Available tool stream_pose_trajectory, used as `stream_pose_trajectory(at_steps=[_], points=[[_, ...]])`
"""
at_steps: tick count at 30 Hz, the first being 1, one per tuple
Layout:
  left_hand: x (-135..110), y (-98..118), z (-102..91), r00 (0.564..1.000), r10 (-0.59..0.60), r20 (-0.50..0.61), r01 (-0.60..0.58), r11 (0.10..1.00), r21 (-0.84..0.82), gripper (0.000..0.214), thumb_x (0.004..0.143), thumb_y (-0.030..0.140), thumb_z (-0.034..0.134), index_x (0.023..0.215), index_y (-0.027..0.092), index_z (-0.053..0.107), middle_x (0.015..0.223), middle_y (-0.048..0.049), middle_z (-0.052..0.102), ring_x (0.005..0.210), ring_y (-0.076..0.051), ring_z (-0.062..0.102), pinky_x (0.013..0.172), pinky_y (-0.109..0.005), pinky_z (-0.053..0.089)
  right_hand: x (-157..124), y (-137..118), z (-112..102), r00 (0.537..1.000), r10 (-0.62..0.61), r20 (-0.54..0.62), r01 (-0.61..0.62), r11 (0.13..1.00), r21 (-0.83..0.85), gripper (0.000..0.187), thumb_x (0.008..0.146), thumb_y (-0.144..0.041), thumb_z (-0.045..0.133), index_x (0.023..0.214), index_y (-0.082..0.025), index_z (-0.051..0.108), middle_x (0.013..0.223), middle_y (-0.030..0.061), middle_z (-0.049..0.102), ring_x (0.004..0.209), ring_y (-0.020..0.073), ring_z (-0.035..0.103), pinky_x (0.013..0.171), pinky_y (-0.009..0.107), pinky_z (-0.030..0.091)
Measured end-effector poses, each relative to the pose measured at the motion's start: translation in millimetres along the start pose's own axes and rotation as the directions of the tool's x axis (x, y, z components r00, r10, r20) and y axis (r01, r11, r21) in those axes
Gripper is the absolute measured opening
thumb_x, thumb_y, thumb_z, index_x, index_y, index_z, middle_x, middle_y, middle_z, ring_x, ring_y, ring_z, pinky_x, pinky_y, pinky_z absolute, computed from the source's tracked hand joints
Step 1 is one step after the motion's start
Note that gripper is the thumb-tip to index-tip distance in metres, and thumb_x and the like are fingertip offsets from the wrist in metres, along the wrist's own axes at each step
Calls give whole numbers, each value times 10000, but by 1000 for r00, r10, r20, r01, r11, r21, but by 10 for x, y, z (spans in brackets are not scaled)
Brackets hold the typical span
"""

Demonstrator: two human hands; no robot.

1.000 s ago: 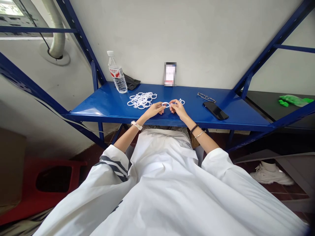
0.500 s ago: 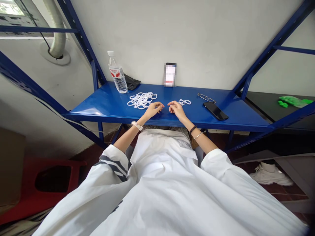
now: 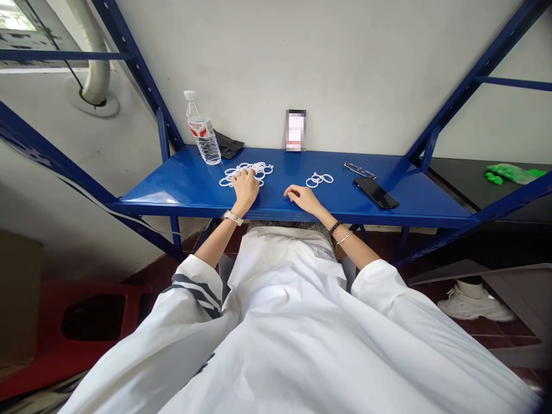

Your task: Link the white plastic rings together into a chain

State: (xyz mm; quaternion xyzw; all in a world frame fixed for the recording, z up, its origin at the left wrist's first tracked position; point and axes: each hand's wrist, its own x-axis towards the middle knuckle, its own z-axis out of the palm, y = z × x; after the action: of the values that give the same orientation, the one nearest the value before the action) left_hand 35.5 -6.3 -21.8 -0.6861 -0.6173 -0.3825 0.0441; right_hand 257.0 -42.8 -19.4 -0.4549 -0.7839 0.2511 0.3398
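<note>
Left hand (image 3: 245,187) lies palm down on the near edge of the big pile of white rings (image 3: 246,171), fingers spread over the rings and touching them. Whether any ring is actually pinched under the fingers can't be told from this angle. A white watch (image 3: 233,217) sits on that wrist.

Right hand (image 3: 303,198) rests on the blue table (image 3: 181,184), fingers loose and lightly curled, holding nothing. It sits near the table's front edge, between the big pile and a small cluster of white rings (image 3: 319,179). The small cluster lies just beyond and right of this hand, apart from it, not touching. Dark bead bracelet and a thin bangle (image 3: 342,234) on the right wrist.

Big pile is left of centre on the table; the small cluster is about centre. The two groups are well apart from each other.

Behind the big pile, a clear water bottle (image 3: 200,129) with red label stands upright near the back-left corner, with a black pouch (image 3: 227,145) just beside it against the wall. A small blurred card (image 3: 295,130) stands upright against the wall at the back centre. To the right lie folded glasses (image 3: 360,170) and, just in front of them, a black phone (image 3: 376,192) flat on the table.

White sleeves and white garment fill the lower view.
</note>
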Motion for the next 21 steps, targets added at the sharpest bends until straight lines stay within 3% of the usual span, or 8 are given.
stream_pose_trajectory(at_steps=[5, 8, 13, 17, 21], points=[[60, -103, 7, 998, -9, 63, 8, 1000, 4, 325, 875, 74, 375, 951, 164, 678, 1083, -206, 670, 1104, -389, 592, 953, -549, 398, 5, 15, 0, 1000, 8, -2, -8, 1000, 14, 209, 868, -196, 486, 861, -199, 695, 692, -5, 672, 649, 159, 589, 686, 283, 407], [59, -73, 37, 987, 91, 135, -85, 995, -53, 281, 890, 113, 420, 1006, 160, 671, 1071, -180, 660, 1055, -349, 610, 941, -499, 432, 10, 25, 5, 1000, -4, -5, 4, 1000, 14, 210, 866, -202, 484, 858, -197, 694, 689, -5, 671, 644, 157, 585, 682, 283, 407], [65, -44, 79, 917, 334, 219, -290, 934, -208, 266, 894, 141, 448, 1058, 154, 657, 1059, -143, 657, 1016, -274, 611, 921, -394, 477, 13, 33, 11, 1000, 2, -3, -2, 1000, 10, 213, 873, -208, 482, 868, -193, 694, 692, 0, 671, 657, 163, 598, 693, 285, 417], [61, -37, 56, 869, 423, 255, -309, 868, -388, 263, 922, 209, 470, 1094, 158, 662, 1051, -116, 665, 972, -234, 623, 905, -357, 499, 8, 36, 9, 1000, -12, -7, 12, 1000, 17, 216, 883, -209, 478, 888, -193, 693, 693, -1, 668, 654, 163, 594, 698, 284, 423], [30, -18, 16, 811, 507, 291, -369, 830, -419, 303, 908, 348, 593, 1135, 169, 684, 1139, -123, 648, 1046, -251, 621, 954, -369, 493, 10, 34, 16, 1000, -24, -12, 24, 1000, -5, 251, 907, -206, 490, 1048, -196, 698, 702, -9, 661, 635, 163, 577, 676, 278, 412]])
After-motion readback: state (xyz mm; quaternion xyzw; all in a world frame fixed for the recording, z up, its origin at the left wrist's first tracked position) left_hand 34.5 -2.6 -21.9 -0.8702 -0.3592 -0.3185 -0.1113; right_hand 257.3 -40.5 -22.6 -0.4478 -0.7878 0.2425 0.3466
